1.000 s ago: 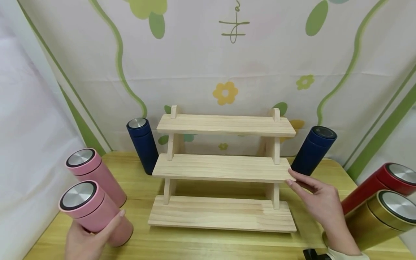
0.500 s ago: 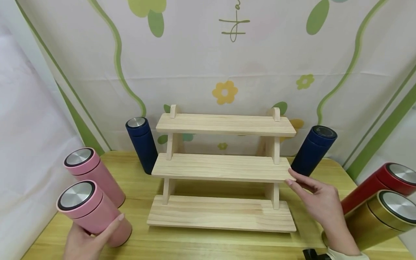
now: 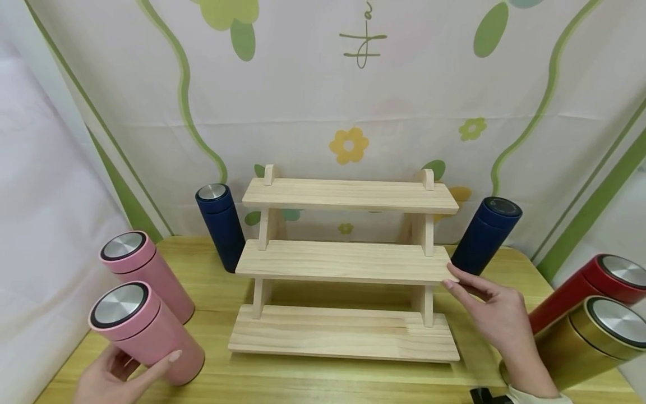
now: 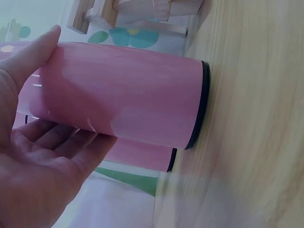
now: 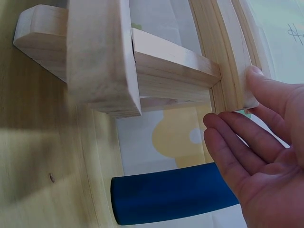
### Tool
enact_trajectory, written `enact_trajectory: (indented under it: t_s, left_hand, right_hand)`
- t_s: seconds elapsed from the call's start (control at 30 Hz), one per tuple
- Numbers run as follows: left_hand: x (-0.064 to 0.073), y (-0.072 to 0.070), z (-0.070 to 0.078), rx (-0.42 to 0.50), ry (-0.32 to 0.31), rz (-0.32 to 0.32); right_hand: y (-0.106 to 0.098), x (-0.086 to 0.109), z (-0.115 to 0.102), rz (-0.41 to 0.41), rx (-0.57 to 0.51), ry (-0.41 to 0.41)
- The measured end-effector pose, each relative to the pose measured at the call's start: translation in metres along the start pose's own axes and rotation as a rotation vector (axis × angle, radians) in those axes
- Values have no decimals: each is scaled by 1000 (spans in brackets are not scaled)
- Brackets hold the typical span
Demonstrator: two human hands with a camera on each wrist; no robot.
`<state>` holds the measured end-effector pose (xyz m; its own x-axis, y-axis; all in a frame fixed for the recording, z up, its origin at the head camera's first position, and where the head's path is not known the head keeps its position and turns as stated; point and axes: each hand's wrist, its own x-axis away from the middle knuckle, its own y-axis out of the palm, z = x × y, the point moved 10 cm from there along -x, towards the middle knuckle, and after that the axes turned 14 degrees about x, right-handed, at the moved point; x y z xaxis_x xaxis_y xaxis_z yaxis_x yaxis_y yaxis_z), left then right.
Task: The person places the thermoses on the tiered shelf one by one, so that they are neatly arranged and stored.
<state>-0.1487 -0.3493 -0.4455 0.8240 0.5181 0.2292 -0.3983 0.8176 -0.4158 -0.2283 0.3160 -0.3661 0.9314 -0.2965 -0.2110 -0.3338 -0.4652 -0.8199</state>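
Observation:
In the head view, my left hand (image 3: 113, 373) is at the front pink thermos (image 3: 156, 342), which stands upright on the table. Thumb and fingers lie loosely on either side of it, with a gap between palm and bottle; the left wrist view shows the thumb (image 4: 38, 50) straight along one side. Right behind stands a second pink thermos (image 3: 161, 283). My right hand (image 3: 499, 314) pinches the right end of the middle board of a three-tier wooden display stand (image 3: 343, 261) between thumb and index finger. Its other fingers (image 5: 228, 147) extend below the board.
Blue thermoses stand behind the stand, one left (image 3: 222, 230) and one right (image 3: 484, 235). At the right are a red thermos (image 3: 570, 292) and a gold thermos (image 3: 570, 348), partly behind my right forearm. A floral cloth (image 3: 303, 84) hangs behind the wooden table (image 3: 282, 381).
My left hand has loosened and drawn back to the left from the front pink thermos, its thumb now lower. The thermos stays where it was. The right hand keeps its pinch on the stand.

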Motion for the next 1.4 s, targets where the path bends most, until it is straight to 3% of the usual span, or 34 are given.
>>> enact_trajectory:
  t_s: [0.27,0.67,1.1,1.4]
  left_hand:
    - [1,-5,-2,-21,-15,56]
    - [2,-5,-5,-40,-51,76]
    - [4,6,3,-126,-43,-61]
    - [7,20,28,-182,39,-177]
  right_hand:
    - [1,0,1,-3,9,6]
    - [2,1,0,-18,3,6]
    - [3,1,1,-13,-15,13]
    - [3,2,3,-3,-19,14]
